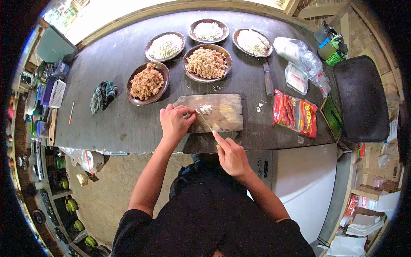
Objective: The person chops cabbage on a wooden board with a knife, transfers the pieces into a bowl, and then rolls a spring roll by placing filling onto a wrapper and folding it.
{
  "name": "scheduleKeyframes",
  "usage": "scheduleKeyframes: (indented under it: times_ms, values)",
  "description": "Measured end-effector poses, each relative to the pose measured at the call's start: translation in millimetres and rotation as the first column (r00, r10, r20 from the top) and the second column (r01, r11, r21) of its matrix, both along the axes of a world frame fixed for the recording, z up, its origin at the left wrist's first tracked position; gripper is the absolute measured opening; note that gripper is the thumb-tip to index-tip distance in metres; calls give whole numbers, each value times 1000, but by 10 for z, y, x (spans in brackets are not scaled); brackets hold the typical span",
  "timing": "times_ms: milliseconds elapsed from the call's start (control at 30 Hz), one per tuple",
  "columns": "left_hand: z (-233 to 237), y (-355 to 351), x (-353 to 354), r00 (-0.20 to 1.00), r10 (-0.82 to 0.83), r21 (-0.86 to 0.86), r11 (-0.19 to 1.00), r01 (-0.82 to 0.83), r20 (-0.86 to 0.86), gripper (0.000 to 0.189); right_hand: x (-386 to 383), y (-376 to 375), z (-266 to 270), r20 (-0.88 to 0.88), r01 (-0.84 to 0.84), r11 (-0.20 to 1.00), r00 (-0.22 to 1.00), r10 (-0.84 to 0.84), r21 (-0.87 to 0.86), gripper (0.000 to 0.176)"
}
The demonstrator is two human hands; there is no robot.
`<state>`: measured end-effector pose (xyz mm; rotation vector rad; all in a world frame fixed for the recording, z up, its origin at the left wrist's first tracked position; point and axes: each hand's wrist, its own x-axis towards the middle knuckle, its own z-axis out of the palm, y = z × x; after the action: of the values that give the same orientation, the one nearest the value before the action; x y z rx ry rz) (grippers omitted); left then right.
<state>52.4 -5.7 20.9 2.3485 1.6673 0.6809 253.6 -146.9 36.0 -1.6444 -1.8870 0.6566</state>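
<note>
My right hand [232, 155] grips a kitchen knife [205, 121], its index finger stretched along the top of the blade. The blade slants over a worn wooden cutting board [227, 112] near the table's front edge. On the board's left part, the closed fingers of my left hand [175, 123] press down close to the knife tip. What they hold is mostly hidden; a small pale bit shows at the fingertips. Just beyond the blade lies a little heap of finely cut white pieces [206, 109].
Brown plates hold fried golden-brown food [206, 63] and white shreds [167, 46]. A second knife [268, 79], a red sausage packet [294, 113] and plastic bags [296, 78] lie to the right. A checked cloth [103, 96] is at left, a black tray [361, 98] at far right.
</note>
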Motion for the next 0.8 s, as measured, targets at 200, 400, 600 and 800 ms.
scheduleKeyframes:
  times_ms: [200,400,600,800]
  values:
    - [1,-2,-2,1000,-14,39,999,14,5,9,-49,30,-18,7,9,998,1000,-9,-62,51]
    - [42,11,11,1000,-13,5,1000,13,-10,11,-55,130,-70,-16,33,999,999,-34,-29,51]
    - [8,5,-2,1000,-14,17,1000,14,-13,9,-34,34,-16,-50,8,1000,999,-9,-13,52]
    - [-2,6,8,1000,-6,2,1000,6,4,13,-90,60,-57,-25,26,1000,999,-26,-3,52]
